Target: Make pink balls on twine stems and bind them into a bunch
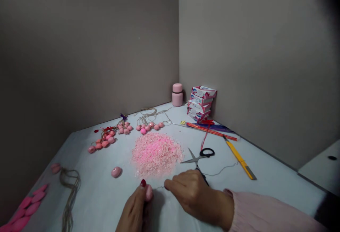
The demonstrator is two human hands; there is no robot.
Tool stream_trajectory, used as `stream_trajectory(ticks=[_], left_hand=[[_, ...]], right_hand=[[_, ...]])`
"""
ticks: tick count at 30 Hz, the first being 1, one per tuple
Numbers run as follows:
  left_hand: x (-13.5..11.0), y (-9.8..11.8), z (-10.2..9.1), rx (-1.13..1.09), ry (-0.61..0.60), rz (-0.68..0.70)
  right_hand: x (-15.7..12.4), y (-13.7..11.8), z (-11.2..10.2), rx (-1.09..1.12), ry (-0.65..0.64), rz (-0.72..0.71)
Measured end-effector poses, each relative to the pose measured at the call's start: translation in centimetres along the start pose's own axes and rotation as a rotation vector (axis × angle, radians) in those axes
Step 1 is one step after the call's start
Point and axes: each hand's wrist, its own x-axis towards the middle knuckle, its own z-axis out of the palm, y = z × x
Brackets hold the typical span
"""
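Note:
My left hand (134, 203) grips a small pink ball (149, 193) between thumb and fingers, low in the middle of the view. A thin cord (159, 187) runs from the ball to my right hand (191, 195), whose fingers are pinched shut on its end. Just beyond my right hand lie open scissors (196, 159) with black handles, one handle partly hidden by the hand. A heap of pink shavings (156, 154) spreads in front of both hands. Another pink ball (116, 172), with a dark hole, rests to the left of the heap.
Several strung pink balls (105, 143) lie at the back left. Twine (69, 193) and bright pink pieces (26, 207) sit at the left edge. A yellow cutter (239, 157), orange sticks (212, 130), stacked boxes (200, 103) and a pink flask (177, 96) line the right and back.

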Motion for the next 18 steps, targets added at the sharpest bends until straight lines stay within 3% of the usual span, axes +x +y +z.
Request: stream_trajectory(ticks=[3,7,10,12,16,18], left_hand=[[0.1,0.4,-0.5,-0.167,-0.062,-0.113],[0.0,1.2,-0.7,-0.403,-0.174,-0.055],[-0.3,1.4,-0.7,-0.509,-0.224,-0.091],[-0.3,1.2,-0.7,-0.382,-0.208,-0.055],[0.3,0.0,-0.6,0.227,0.018,0.267],[0.7,-0.5,-0.6,0.254,0.045,0.263]], right_hand=[[-0.1,0.5,0.0,0.03,0.008,0.041],[-0.2,0.8,0.2,0.057,0.001,0.058],[-0.3,1.0,0.5,0.055,-0.007,0.097],[-0.3,1.2,0.8,0.046,-0.045,0.15],[-0.2,1.3,0.8,0.122,-0.112,0.258],[-0.1,1.2,0.6,0.235,-0.095,0.314]])
